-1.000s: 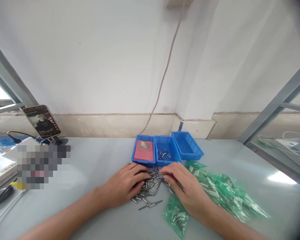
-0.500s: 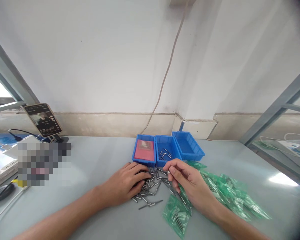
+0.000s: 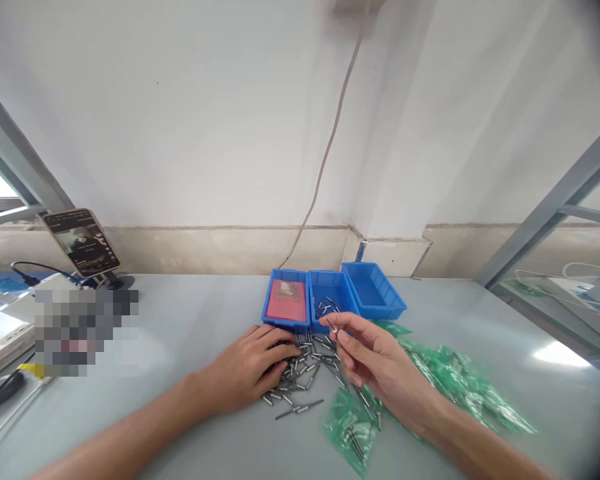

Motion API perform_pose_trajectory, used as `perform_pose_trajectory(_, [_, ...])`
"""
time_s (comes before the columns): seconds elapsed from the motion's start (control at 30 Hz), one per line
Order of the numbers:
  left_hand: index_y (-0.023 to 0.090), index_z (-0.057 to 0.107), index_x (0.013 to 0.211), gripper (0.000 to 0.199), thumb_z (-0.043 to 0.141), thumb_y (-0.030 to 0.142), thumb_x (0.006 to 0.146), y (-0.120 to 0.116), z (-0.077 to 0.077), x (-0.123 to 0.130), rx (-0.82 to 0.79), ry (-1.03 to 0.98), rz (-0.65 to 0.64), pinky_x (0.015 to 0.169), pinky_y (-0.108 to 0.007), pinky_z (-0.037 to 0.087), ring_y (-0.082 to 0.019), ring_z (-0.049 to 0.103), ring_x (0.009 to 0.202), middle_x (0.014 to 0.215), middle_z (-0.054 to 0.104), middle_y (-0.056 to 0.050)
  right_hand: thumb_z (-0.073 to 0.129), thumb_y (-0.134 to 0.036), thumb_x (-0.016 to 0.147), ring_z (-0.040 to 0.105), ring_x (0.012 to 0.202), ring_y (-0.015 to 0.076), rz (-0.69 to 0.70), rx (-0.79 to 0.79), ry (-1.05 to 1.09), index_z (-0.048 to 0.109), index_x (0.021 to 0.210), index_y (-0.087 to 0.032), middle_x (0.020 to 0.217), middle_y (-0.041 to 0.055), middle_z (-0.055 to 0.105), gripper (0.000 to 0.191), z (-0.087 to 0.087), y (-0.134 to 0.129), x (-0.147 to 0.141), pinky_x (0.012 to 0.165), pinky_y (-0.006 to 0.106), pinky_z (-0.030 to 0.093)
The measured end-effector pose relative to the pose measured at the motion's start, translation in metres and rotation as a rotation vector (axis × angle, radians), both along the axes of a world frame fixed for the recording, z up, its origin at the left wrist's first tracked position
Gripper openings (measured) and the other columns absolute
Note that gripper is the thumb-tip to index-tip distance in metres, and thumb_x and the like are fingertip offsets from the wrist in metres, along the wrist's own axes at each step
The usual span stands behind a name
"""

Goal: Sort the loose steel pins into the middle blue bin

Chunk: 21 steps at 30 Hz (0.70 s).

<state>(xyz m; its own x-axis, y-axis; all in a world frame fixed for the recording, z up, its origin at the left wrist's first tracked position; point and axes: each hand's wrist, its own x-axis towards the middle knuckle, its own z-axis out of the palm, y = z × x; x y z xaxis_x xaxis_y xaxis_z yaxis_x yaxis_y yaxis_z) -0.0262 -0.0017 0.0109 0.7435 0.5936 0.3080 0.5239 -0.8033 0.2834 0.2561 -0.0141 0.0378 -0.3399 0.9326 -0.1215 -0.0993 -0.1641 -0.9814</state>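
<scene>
Head view, pin (image 3: 333, 327): pinched by your right hand (image 3: 377, 357), long axis slanting away and to left.
Blue middle box (image 3: 327, 285): just beyond the pin; your right hand is the nearer.
Left hand (image 3: 250, 365): curled over pin pile (image 3: 303, 369); if it holds some, I cannot tell.

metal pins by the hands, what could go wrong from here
The right hand pinches a pin, which might slip and drop into the pile. The left hand rests at the pile's left side, so a sudden shift could scatter loose pins.
</scene>
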Motion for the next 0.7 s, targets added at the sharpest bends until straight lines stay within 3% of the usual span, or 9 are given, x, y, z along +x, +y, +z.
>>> perform_pose_trajectory(0.13, [0.023,0.064,0.141,0.033,0.051,0.019,0.111,-0.001,0.001,0.0,-0.005,0.005,-0.003,0.108,-0.043,0.054,-0.026,0.064,0.124,0.139,0.067,-0.009,0.062,-0.064,0.104,0.051,0.055,0.0141,-0.058,0.227,-0.261,0.067,0.116,-0.027,0.072,-0.0043,0.055,0.039,-0.002,0.0,-0.001,0.057,0.029,0.044])
perform_pose_trajectory(0.27, [0.023,0.065,0.14,0.033,0.051,0.018,0.11,-0.001,0.002,0.0,0.008,-0.016,-0.002,0.107,-0.043,0.055,-0.026,0.065,0.124,0.137,0.068,-0.01,0.051,-0.051,0.111,0.057,0.069,0.0182,-0.118,0.523,-0.448,0.068,0.109,-0.029,0.104,0.0062,0.065,0.028,-0.007,0.0,-0.001,0.061,0.033,0.049])
perform_pose_trajectory(0.37, [0.024,0.065,0.139,0.033,0.051,0.017,0.11,-0.001,0.002,0.001,0.012,-0.027,-0.003,0.106,-0.043,0.056,-0.026,0.065,0.122,0.136,0.069,-0.01,0.048,-0.042,0.113,0.061,0.086,0.0238,-0.123,0.661,-0.551,0.068,0.107,-0.029,0.111,0.0087,0.065,0.024,-0.01,0.0,0.0,0.076,0.037,0.053])
perform_pose_trajectory(0.43, [0.024,0.065,0.14,0.033,0.052,0.017,0.11,-0.001,0.001,0.001,0.009,-0.028,-0.003,0.106,-0.042,0.056,-0.026,0.065,0.123,0.136,0.069,-0.01,0.049,-0.041,0.113,0.062,0.09,0.0245,-0.12,0.657,-0.569,0.066,0.108,-0.029,0.108,0.0076,0.066,0.022,-0.011,0.0,0.001,0.081,0.038,0.053])
perform_pose_trajectory(0.53, [0.023,0.065,0.14,0.033,0.052,0.017,0.11,-0.001,0.001,0.001,0.003,-0.02,-0.002,0.107,-0.043,0.055,-0.026,0.065,0.123,0.137,0.068,-0.01,0.049,-0.047,0.113,0.059,0.075,0.0199,-0.103,0.507,-0.512,0.063,0.115,-0.03,0.101,0.0041,0.064,0.022,-0.012,0.001,0.001,0.069,0.034,0.051])
perform_pose_trajectory(0.6, [0.023,0.065,0.14,0.033,0.052,0.017,0.11,-0.001,0.002,0.001,0.001,-0.013,-0.002,0.107,-0.043,0.055,-0.025,0.065,0.123,0.137,0.068,-0.01,0.049,-0.053,0.112,0.054,0.066,0.0164,-0.078,0.378,-0.411,0.06,0.121,-0.03,0.095,0.0014,0.062,0.027,-0.011,0.002,0.0,0.061,0.031,0.049])
perform_pose_trajectory(0.7, [0.024,0.065,0.14,0.033,0.051,0.018,0.11,-0.001,0.002,0.001,0.009,-0.018,-0.003,0.106,-0.042,0.056,-0.025,0.065,0.123,0.136,0.069,-0.01,0.055,-0.06,0.108,0.054,0.066,0.015,-0.041,0.245,-0.225,0.058,0.122,-0.03,0.094,-0.0002,0.06,0.033,-0.006,0.003,-0.001,0.057,0.028,0.049])
